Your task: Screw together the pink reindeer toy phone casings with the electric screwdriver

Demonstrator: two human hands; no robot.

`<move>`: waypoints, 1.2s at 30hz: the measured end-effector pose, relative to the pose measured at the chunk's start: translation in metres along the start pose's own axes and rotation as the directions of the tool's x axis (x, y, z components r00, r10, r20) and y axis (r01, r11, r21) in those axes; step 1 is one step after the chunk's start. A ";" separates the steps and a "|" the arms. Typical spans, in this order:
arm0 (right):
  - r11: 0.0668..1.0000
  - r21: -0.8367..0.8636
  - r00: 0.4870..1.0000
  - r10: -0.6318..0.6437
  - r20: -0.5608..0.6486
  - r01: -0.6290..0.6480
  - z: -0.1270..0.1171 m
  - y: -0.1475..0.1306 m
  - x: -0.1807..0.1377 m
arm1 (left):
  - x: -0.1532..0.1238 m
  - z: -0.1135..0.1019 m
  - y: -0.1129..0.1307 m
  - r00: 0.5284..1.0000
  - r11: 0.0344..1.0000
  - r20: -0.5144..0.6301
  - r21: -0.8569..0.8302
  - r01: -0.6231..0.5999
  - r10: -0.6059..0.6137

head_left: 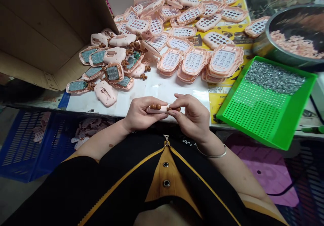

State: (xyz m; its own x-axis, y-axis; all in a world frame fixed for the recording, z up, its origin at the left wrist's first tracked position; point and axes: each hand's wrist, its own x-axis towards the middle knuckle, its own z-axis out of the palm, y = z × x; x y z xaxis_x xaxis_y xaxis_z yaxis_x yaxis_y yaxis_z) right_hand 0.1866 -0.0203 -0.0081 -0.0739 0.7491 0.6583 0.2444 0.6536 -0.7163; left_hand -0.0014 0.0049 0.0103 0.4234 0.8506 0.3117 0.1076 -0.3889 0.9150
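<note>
My left hand (141, 113) is closed around a pink toy-phone shell (158, 109) with a brown antler piece on top, held at the table's near edge. My right hand (192, 116) pinches a small brown antler piece (174, 109) against the shell's right end. Just beyond my hands lies a heap of assembled pink shells with brown antlers and circuit boards (111, 69). Stacks of pink keypad fronts (193, 62) fill the middle and far part of the table.
A green perforated tray (263, 118) holding several small screws sits at the right. Behind it is a metal bowl (291, 23) with pink parts. An open cardboard box (45, 30) stands at the left. A blue crate (22, 145) sits below the table.
</note>
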 end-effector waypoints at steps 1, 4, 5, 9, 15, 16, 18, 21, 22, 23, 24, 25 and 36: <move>0.999 0.031 0.999 0.029 -0.016 -0.029 0.000 0.000 -0.001 | 0.000 0.000 -0.001 1.000 1.000 0.003 -0.009 0.003 -0.003; 0.993 0.079 0.996 0.093 -0.004 -0.092 0.000 0.000 -0.001 | 0.001 -0.002 -0.006 1.000 1.000 0.013 -0.012 -0.024 0.025; 0.990 0.088 0.994 0.107 0.013 -0.108 0.000 -0.001 0.000 | 0.002 -0.003 -0.007 0.999 0.999 0.009 -0.012 -0.033 0.033; 0.987 0.059 0.989 0.145 0.014 -0.146 0.001 0.002 0.001 | 0.003 -0.010 -0.013 0.994 0.997 -0.100 -0.063 -0.046 0.039; 0.991 -0.133 0.989 -0.010 0.150 0.030 0.023 0.009 -0.005 | -0.002 -0.019 -0.017 0.987 0.993 -0.126 -0.040 -0.108 0.103; 0.983 -0.166 0.988 -0.048 0.147 0.072 0.027 0.008 -0.006 | -0.003 -0.019 -0.017 0.985 0.993 -0.133 -0.035 -0.115 0.110; 0.960 -0.247 0.987 -0.107 0.119 0.134 0.034 0.005 -0.006 | -0.004 -0.020 -0.020 0.983 0.991 -0.139 -0.044 -0.129 0.122; 0.924 -0.341 0.983 -0.140 0.120 0.173 0.038 0.001 -0.003 | -0.004 -0.024 -0.029 0.985 0.987 -0.127 -0.092 -0.132 0.120; 0.920 -0.351 0.981 -0.132 0.139 0.174 0.039 0.001 -0.001 | -0.004 -0.026 -0.033 0.987 0.986 -0.123 -0.114 -0.120 0.105; 0.925 -0.345 0.981 -0.112 0.159 0.162 0.039 0.002 0.000 | -0.004 -0.028 -0.037 0.988 0.985 -0.126 -0.139 -0.101 0.084; 0.935 -0.328 0.981 -0.083 0.177 0.139 0.039 0.004 0.000 | -0.004 -0.030 -0.041 0.989 0.982 -0.137 -0.171 -0.076 0.052; 0.946 -0.306 0.980 -0.053 0.193 0.111 0.040 0.006 -0.001 | -0.004 -0.031 -0.045 0.988 0.976 -0.151 -0.213 -0.046 0.013; 0.916 -0.391 0.988 -0.032 0.149 0.089 0.052 0.022 -0.023 | -0.002 -0.023 -0.041 0.964 0.824 -0.061 -0.534 0.189 -0.260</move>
State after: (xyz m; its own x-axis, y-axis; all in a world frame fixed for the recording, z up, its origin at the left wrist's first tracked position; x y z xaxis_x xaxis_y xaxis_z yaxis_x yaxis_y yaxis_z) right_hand 0.1431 -0.0179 -0.0511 -0.2246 0.7354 0.6394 0.5953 0.6230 -0.5074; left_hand -0.0269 0.0275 -0.0223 0.3248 0.9426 0.0780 -0.3119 0.0289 0.9497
